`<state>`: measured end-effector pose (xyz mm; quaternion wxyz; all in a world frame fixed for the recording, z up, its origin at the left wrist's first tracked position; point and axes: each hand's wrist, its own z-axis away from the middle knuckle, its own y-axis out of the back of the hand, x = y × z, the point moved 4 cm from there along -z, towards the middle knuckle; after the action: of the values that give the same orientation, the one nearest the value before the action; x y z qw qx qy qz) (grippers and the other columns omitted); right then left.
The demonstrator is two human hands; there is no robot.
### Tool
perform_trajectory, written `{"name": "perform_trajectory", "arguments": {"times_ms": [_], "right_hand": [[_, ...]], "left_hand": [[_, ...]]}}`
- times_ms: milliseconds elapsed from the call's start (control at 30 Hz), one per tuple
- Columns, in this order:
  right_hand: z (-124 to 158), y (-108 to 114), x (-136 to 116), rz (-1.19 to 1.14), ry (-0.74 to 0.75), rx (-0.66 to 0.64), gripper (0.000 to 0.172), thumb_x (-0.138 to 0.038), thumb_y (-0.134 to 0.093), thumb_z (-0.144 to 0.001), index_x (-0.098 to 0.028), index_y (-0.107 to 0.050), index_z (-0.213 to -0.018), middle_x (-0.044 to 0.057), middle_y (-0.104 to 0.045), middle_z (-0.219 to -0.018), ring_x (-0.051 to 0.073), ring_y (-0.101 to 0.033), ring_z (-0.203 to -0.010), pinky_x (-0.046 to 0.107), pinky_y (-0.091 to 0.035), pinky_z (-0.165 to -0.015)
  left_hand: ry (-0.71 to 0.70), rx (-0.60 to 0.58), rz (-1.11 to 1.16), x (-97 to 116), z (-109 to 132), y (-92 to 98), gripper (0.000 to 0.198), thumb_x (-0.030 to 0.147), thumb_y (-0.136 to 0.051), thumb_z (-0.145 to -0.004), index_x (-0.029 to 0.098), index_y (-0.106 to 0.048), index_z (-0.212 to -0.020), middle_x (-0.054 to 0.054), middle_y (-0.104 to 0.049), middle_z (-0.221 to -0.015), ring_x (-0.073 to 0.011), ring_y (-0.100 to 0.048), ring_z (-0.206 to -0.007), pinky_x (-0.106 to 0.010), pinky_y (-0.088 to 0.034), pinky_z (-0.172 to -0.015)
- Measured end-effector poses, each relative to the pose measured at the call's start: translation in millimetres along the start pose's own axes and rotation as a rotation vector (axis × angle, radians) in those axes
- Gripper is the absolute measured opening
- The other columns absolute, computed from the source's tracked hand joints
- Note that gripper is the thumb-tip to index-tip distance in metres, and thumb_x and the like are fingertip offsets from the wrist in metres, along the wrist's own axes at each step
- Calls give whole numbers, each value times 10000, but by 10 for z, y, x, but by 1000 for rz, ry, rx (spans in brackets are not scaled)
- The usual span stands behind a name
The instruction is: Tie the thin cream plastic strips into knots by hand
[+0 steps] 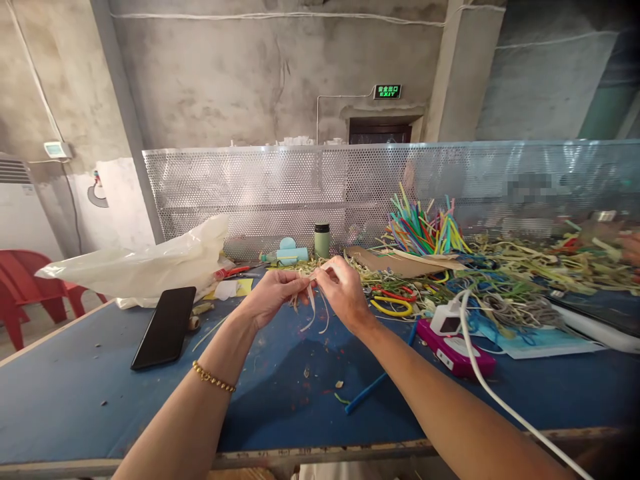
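Fingers (297, 285) of left hand (271, 293) and right hand (346, 291) pinching pale strips (313, 308), frame centre; exact contact partly hidden. Strips judged light, thin, pliable, liable to crease or split; best gripped flat between thumb and forefinger, close to the bunched end. Long axis: roughly vertical in frame, loose ends pointing down, tips curling lower left. Behind, just above the hands in frame: green bottle (323, 242), then perforated panel (250, 190).

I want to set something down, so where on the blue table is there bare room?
Front left, left of the black phone, barring specks; front right, between the white cable and pale-blue sheet. Crowded: beyond the right hand, with coloured strips.
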<state>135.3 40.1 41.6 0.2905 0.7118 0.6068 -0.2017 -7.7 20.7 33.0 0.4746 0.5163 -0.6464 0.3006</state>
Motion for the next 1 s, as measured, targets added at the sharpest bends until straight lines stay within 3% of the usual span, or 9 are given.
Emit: {"name": "perform_trajectory", "arguments": {"times_ms": [133,333,400,467,533,600,700,833,1000], "right_hand": [[-5,-17,44,-98,-119,-42,116,-297,-558,-796,-204,-502,-753,21,-645,-662,188,-649,-652,303,-492,-628],[-68,17,140,-96,-143,-73,76,-238,-577,-733,-175,-599,-695,66,-715,-858,193,-650,-746,319,-489,-691],[-120,85,186,-69,-171,-9,76,-200,-579,-711,-164,-623,-761,82,-707,-907,204,-645,-779,337,-492,-713],[-173,202,186,7,-149,138,223,-146,-581,-689,-149,-634,-906,101,-687,-951,223,-638,-839,367,-496,-753],[-205,301,104,110,-12,242,310,-114,-575,-704,-149,-632,-1007,122,-663,-1048,237,-621,-923,402,-491,-817],[-211,284,-25,177,193,114,234,-144,-561,-794,-179,-663,-1001,107,-660,-1069,239,-601,-1000,425,-476,-884],[-149,156,-136,118,301,-272,225,-168,-545,-878,-221,-693,-1040,75,-671,-1090,210,-602,-1052,402,-489,-911],[-65,67,-154,-56,153,-604,215,-203,-556,-911,-196,-692,-1077,66,-678,-1042,164,-653,-910,329,-545,-780],[-39,79,-169,-256,20,-761,227,-287,-587,-920,-143,-665,-1077,46,-689,-861,129,-674,-683,302,-554,-681]], "left_hand": [[-39,14,-66,33,-2,14,269,344,-647,-842,121,-679,-697,-56,-654,-636,-108,-505,-582,-249,-358,-583],[-52,41,-159,126,28,18,255,306,-612,-857,126,-704,-701,-62,-682,-675,-114,-535,-616,-242,-375,-613],[-35,48,-182,132,33,15,260,307,-597,-865,126,-711,-716,-63,-688,-677,-116,-544,-619,-241,-374,-612],[-16,47,-199,120,33,9,267,320,-585,-872,126,-716,-743,-60,-689,-676,-117,-553,-614,-242,-372,-607],[2,34,-216,97,31,0,272,334,-584,-872,127,-715,-752,-59,-694,-683,-119,-562,-607,-245,-379,-606],[9,-11,-233,76,33,-20,282,346,-588,-871,128,-713,-744,-61,-698,-693,-121,-570,-608,-248,-390,-611],[11,-123,-237,60,50,-63,290,356,-600,-869,127,-715,-733,-55,-687,-661,-121,-574,-605,-249,-403,-623],[38,-253,-137,61,79,-106,259,329,-620,-859,123,-705,-726,-62,-703,-684,-117,-585,-597,-250,-418,-625],[61,-308,-60,59,97,-99,226,302,-626,-858,113,-720,-779,-77,-719,-733,-121,-614,-607,-254,-427,-632]]}}
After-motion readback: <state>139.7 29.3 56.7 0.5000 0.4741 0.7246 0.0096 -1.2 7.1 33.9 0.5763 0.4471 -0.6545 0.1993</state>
